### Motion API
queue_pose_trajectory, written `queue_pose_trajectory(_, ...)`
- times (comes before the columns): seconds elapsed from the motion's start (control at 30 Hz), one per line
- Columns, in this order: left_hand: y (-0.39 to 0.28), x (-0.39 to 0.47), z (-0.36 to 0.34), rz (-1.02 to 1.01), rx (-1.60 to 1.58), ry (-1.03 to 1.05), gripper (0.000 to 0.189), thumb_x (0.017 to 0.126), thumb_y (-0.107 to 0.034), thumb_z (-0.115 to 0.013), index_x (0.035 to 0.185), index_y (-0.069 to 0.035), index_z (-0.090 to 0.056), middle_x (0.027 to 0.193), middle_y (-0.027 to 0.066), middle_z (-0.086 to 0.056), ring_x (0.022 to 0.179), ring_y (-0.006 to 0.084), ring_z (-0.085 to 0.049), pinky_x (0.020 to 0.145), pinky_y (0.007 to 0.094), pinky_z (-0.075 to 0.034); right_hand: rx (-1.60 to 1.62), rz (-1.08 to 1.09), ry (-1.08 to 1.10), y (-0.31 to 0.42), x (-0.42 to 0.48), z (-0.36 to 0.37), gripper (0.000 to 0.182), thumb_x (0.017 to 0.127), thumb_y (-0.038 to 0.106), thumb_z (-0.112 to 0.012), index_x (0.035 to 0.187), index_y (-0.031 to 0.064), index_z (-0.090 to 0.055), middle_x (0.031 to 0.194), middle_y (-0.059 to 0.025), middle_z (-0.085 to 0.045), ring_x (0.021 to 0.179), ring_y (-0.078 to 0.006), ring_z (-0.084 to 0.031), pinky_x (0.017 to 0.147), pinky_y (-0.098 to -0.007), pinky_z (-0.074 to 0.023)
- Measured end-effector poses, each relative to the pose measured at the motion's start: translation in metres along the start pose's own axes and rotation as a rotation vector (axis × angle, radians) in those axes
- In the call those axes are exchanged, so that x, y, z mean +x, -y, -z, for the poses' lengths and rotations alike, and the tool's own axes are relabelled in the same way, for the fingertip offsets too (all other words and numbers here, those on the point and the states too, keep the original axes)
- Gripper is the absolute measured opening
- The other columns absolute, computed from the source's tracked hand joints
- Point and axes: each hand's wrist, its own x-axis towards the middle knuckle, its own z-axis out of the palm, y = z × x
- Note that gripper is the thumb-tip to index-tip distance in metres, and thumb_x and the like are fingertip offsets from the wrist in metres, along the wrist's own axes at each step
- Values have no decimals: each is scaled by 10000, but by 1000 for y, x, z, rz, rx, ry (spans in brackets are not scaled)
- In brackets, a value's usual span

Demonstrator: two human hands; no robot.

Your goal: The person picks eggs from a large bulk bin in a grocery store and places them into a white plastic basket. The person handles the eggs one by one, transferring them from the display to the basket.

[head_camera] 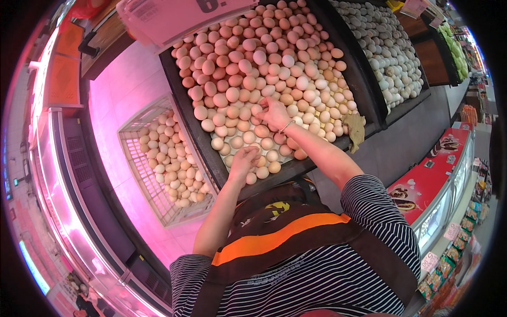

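A dark display bin (214,170) in front of me holds a large heap of brown eggs (244,66). My right hand (274,113) reaches over the heap, its fingers bent down at the eggs; whether it grips one cannot be told. Lower and to the left, my left hand (244,161) is at the bin's near edge, its curled fingers touching or close to an egg; its hold is unclear. Between and around my hands, eggs sit in a pale egg tray (253,130), partly hidden beneath them. A torn piece of brown cardboard (355,130) lies at the bin's right edge.
On the left, a plastic crate (138,166) holds more eggs. A second bin of pale eggs (390,59) stands beyond a black divider (362,59) at the right. A price sign (178,20) overhangs the far left corner. A red-topped freezer (427,174) stands at the right.
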Motion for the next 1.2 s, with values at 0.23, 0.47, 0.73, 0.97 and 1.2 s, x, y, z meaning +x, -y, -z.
queue_pose_trajectory(0.23, 4, 1, 1, -4, -6, 6, 201, 1020, -192, -543, 1173, -65, -574, 1090, 35, -645, 954, 113, -604, 826, 256, -483, 361, 48, -149, -29, 4, 48, 395, 816, 206, -748, 1130, -8, -639, 1023, -98, -695, 782, -175, -661, 739, -298, -548)
queue_pose_trajectory(0.47, 10, -3, 5, -23, -51, 28, 205, 1022, -178, -541, 1178, -50, -572, 1107, 44, -634, 956, 117, -605, 802, 248, -490, 66, 39, -333, -42, -14, 124, 258, 891, 262, -685, 964, 16, -700, 769, -66, -682, 698, -155, -642, 642, -297, -509)
queue_pose_trajectory(0.73, 10, -29, 21, -99, -83, -27, 247, 1007, -154, -566, 1203, -3, -573, 1113, 71, -623, 964, 135, -622, 830, 250, -516, -148, -20, -230, -47, -83, 130, 297, 881, 314, -674, 911, 20, -699, 729, -101, -678, 684, -209, -661, 632, -346, -500)
queue_pose_trajectory(0.97, 7, -76, 45, -144, -171, -118, 241, 1019, -174, -556, 1206, -22, -573, 1154, 68, -636, 976, 128, -633, 844, 277, -515, -242, -16, -161, -63, -143, 115, 267, 864, 271, -672, 955, 23, -707, 798, -126, -719, 747, -246, -700, 709, -361, -544)
queue_pose_trajectory(1.2, 18, -102, 76, -214, -239, -223, 196, 1017, -169, -556, 1177, -64, -597, 1205, 54, -654, 986, 136, -641, 838, 276, -512, -490, 106, -153, -40, -160, 83, 288, 776, 262, -717, 990, 76, -662, 969, -114, -628, 863, -315, -659, 737, -425, -541)
